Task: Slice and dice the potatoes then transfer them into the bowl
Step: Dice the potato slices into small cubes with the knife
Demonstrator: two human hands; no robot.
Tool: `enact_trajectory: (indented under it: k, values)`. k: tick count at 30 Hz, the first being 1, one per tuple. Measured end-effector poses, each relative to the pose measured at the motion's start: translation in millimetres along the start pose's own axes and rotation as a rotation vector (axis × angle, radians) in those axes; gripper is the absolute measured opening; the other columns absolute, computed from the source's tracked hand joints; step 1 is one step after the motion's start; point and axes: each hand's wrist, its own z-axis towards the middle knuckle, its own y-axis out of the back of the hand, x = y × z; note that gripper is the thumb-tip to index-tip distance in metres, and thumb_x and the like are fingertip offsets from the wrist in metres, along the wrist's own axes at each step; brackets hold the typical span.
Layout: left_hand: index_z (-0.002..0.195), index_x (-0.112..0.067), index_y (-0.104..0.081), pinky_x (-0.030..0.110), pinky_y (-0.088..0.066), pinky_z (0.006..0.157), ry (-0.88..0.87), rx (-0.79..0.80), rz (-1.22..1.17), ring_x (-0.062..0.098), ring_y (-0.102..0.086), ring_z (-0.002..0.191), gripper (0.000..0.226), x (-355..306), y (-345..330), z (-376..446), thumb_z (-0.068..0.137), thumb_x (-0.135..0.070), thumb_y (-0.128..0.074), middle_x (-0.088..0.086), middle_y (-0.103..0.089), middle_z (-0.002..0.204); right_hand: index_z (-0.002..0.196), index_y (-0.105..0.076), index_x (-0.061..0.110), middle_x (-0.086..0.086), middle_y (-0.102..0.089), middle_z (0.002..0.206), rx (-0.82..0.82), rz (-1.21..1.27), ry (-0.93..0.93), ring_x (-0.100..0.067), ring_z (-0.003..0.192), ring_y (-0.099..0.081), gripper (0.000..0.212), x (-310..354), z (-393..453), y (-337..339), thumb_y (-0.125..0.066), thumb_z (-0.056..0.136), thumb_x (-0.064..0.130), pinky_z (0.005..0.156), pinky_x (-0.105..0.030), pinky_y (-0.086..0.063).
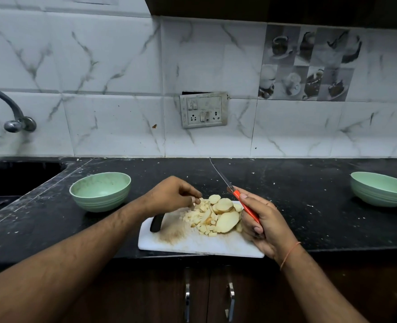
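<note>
Nearest the counter edge sits the cutting board (193,243), white, long axis running left-right, w/ a dark handle slot at its left end. Right hand (260,220) is over the board's right side, fingers curled round the orange handle of the knife (239,201); blade is lifted off the board and points up and away toward the wall, leaning a bit left (long axis roughly near-to-far). Left hand (176,194) hovers at the far-left of the pile, fingertips pinching at one or two of the diced pieces (202,220).

Progress, as I judge it: about halfway thru the cutting. A fair heap of small cubes lies mid-board, but the round slices (223,205) stacked just behind and right of them, plus a bigger oval slab (226,221) touching the right hand, are not yet diced. Slices lie flat or leaning on each other, cut faces up.

Further back, left of the board and well apart from it, is the left bowl (100,191), green, upright, looks to hold nothing yet (inside mostly visible), so no transfer is done. A second green bowl (381,191) sits far right; can't see its contents, and can't tell which one is meant. Left to do: dice the rest, then move everything across.

Beyond: black counter (297,206), sink at far left, tiled wall w/ a switch plate (203,110).
</note>
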Motion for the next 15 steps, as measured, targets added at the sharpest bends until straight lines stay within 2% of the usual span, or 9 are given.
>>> enact_trajectory:
  k: [3, 6, 9, 11, 13, 15]
  values:
    - [0.107, -0.023, -0.083, 0.031, -0.062, 0.092, -0.010, -0.059, -0.058, 0.005, -0.078, 0.093, 0.019, -4.7, 6.9, 15.5, 0.098, -0.009, -0.073, -0.009, -0.082, 0.094, 0.130, -0.071, 0.014, -0.001, -0.025, 0.039, -0.008, 0.003, -0.005, -0.009, 0.031, -0.018, 0.037, 0.2, 0.0, 0.5, -0.061, 0.096, 0.023, 0.041, -0.022, -0.008]
    - [0.119, -0.027, -0.080, 0.029, -0.057, 0.101, -0.067, -0.046, 0.138, -0.005, -0.072, 0.101, 0.027, -7.8, 7.7, 36.9, 0.099, -0.011, -0.069, -0.016, -0.080, 0.105, 0.130, -0.071, 0.015, -0.001, -0.024, 0.039, -0.011, 0.002, -0.008, -0.009, 0.031, -0.017, 0.037, 0.2, -0.6, 1.1, -0.061, 0.095, 0.025, 0.042, -0.023, -0.008]
    - [0.145, -0.026, -0.063, 0.031, -0.048, 0.115, -0.067, 0.099, 0.339, 0.004, -0.061, 0.129, 0.053, -9.6, 0.5, 59.5, 0.099, -0.002, -0.053, -0.011, -0.067, 0.142, 0.129, -0.071, 0.016, -0.001, -0.024, 0.039, -0.022, 0.016, -0.009, -0.010, 0.031, -0.016, 0.036, -0.7, 0.2, 2.5, -0.059, 0.097, 0.024, 0.043, -0.025, -0.006]
    - [0.156, -0.028, -0.051, 0.037, -0.041, 0.121, -0.049, 0.213, 0.408, 0.011, -0.051, 0.141, 0.065, -10.4, -6.2, 72.3, 0.097, 0.002, -0.046, -0.009, -0.055, 0.156, 0.130, -0.071, 0.017, -0.001, -0.025, 0.039, -0.028, 0.017, -0.008, -0.010, 0.031, -0.017, 0.036, -0.8, 0.3, 3.1, -0.059, 0.098, 0.025, 0.043, -0.026, -0.006]
    - [0.157, -0.031, -0.048, 0.039, -0.040, 0.121, -0.061, 0.312, 0.445, 0.013, -0.050, 0.143, 0.071, -12.0, -12.2, 81.5, 0.095, 0.002, -0.046, -0.010, -0.054, 0.157, 0.131, -0.071, 0.017, -0.001, -0.024, 0.039, -0.027, 0.016, -0.005, -0.010, 0.031, -0.017, 0.036, -0.7, 0.2, 3.8, -0.058, 0.098, 0.025, 0.043, -0.026, -0.006]
    - [0.154, -0.033, -0.053, 0.038, -0.049, 0.115, -0.088, 0.381, 0.445, 0.011, -0.059, 0.132, 0.066, -16.9, -15.1, 86.4, 0.096, -0.001, -0.054, -0.011, -0.062, 0.146, 0.131, -0.070, 0.017, -0.001, -0.024, 0.039, -0.025, 0.017, -0.004, -0.010, 0.031, -0.016, 0.036, -0.7, 0.3, 4.5, -0.057, 0.099, 0.025, 0.043, -0.026, -0.006]
